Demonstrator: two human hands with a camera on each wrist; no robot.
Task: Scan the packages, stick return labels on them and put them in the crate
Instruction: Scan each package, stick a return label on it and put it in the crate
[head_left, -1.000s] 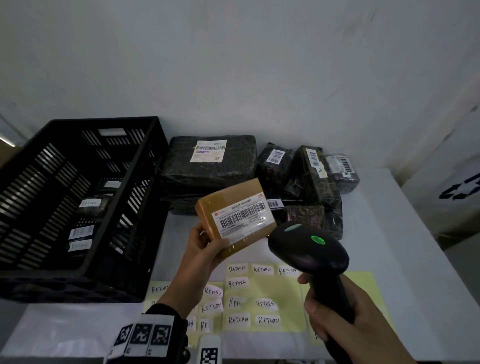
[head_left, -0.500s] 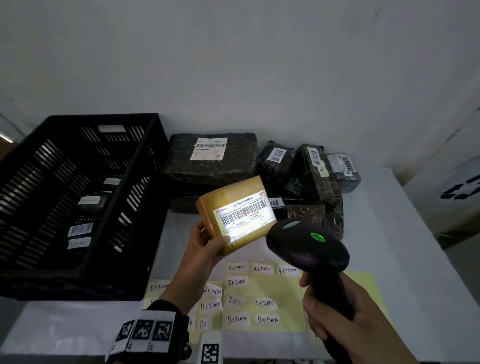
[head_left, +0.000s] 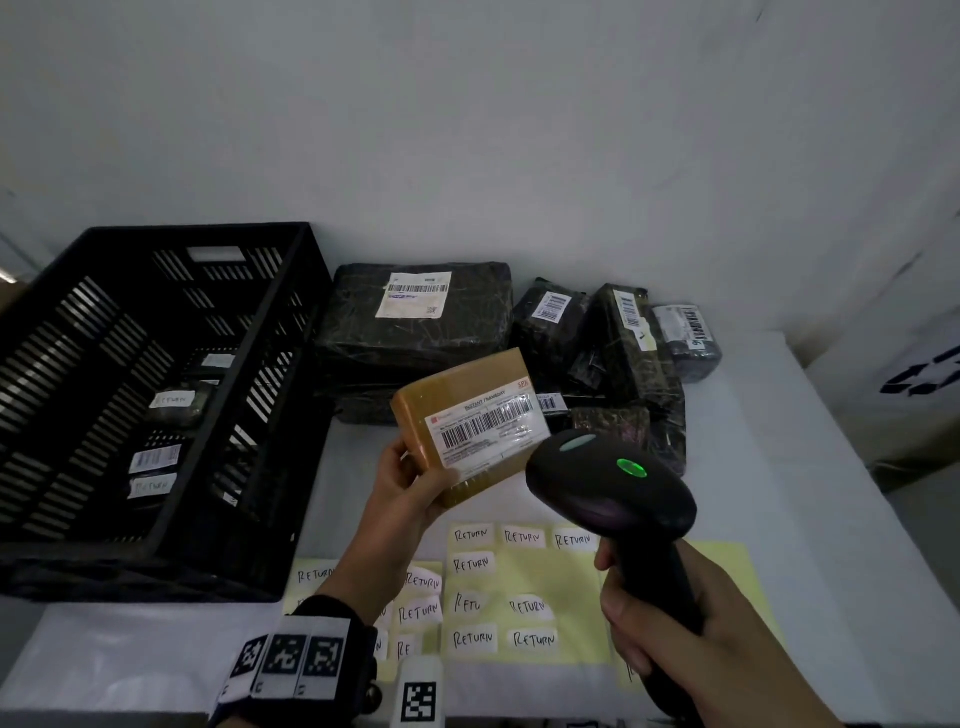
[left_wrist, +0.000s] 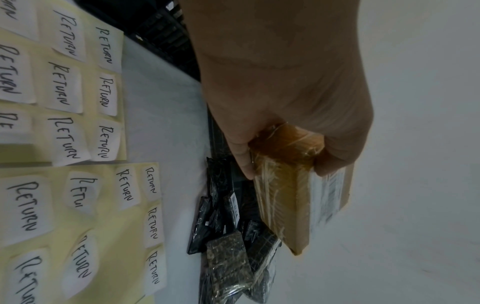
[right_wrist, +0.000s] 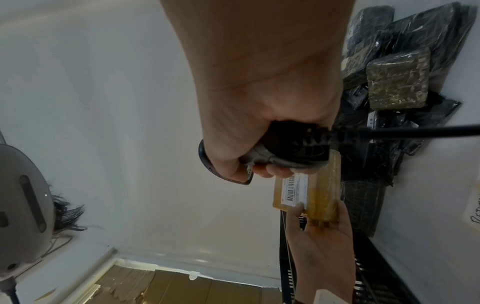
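The big black crate sits at the table's left edge, with a few labelled packages inside. The left hand pinches a brown package in the air above the middle. The right hand is wrapped round the scanner, aimed at its barcode. This looks like the scanning step. Next comes peeling a return label near the front edge.

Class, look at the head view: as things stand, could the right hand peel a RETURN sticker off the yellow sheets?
Probably not yet. The right hand grips the black handheld barcode scanner, so its fingers are taken. The white handwritten RETURN stickers lie uncovered just beside it on the yellow backing sheets; nothing else blocks them.
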